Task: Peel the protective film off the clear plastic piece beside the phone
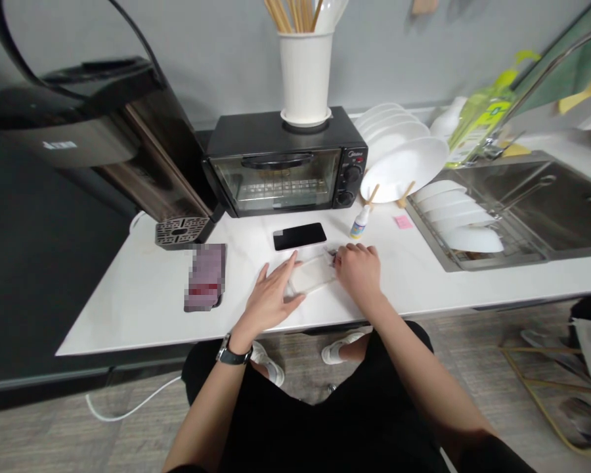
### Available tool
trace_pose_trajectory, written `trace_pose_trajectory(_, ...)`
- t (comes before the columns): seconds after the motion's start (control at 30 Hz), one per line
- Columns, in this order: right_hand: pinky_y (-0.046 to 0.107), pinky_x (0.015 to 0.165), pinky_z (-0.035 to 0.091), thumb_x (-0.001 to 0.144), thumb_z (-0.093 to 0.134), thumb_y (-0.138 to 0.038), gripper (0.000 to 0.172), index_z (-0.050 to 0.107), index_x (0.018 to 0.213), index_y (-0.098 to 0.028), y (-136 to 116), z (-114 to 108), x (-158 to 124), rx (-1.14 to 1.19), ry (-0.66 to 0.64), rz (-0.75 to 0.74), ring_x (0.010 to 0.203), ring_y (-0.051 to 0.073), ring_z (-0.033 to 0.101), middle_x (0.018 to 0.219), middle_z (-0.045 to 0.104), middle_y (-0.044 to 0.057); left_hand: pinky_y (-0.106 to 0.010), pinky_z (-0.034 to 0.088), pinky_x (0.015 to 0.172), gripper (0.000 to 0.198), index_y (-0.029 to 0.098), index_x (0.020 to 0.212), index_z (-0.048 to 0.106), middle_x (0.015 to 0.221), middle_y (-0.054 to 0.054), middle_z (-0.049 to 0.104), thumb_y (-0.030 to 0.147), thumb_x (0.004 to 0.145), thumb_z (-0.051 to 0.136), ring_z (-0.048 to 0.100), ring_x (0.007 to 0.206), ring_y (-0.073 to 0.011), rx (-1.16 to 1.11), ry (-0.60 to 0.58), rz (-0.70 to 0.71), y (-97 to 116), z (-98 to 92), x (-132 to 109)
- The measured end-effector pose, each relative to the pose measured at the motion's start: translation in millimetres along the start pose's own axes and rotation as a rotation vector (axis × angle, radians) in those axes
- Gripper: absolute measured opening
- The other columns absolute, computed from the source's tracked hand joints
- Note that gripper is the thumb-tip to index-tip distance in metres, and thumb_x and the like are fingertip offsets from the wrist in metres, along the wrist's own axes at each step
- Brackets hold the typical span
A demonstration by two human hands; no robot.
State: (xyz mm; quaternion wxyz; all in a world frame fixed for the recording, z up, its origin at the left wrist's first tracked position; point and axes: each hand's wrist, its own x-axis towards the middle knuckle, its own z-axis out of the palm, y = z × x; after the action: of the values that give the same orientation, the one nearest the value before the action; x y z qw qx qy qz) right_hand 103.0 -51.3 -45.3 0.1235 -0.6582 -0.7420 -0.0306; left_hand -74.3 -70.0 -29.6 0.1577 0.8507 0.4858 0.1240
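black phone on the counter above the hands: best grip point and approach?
Take the black phone across its two long edges, near the middle, coming straight down from above. It lies flat, screen up, long axis left to right, so only the thin edges offer a grip. The toaster oven stands close behind it, and the left hand and right hand rest on a clear case in front, so a side approach looks crowded.

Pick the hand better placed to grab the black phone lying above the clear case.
Left, probably. The left hand lies flat with fingertips pointing toward the black phone; the right hand is curled on the clear plastic case edge.
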Motion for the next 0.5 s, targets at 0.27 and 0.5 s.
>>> trace_pose_trajectory(0.27, 0.022, 0.067, 0.026, 0.071, 0.038, -0.031, 0.016, 0.05, 0.067, -0.022, -39.2, 3.9, -10.6, 0.06, -0.115, -0.224, 0.072, 0.011, 0.044, 0.071, 0.052, -0.002, -0.037, 0.005, 0.096, 0.069, 0.027, 0.117, -0.012, 0.12, 0.005, 0.029, 0.035, 0.069, 0.037, 0.024, 0.11, -0.0139, -0.01, 0.013, 0.027, -8.5, 7.7, -0.6)
trace_pose_trajectory(0.5, 0.031, 0.067, 0.025, 0.076, 0.026, -0.02, 0.025, 0.049, 0.077, -0.011, -2.0, 2.1, 1.9, -0.022, -0.064, -0.042, 0.08, 0.02, 0.041, 0.078, 0.05, 0.012, -0.036, 0.005, 0.096, 0.068, 0.031, 0.116, -0.014, 0.12, 0.007, 0.029, 0.035, 0.07, 0.036, 0.021, 0.111, -0.0126, -0.001, 0.024, 0.013, -3.1, 3.2, -3.8)
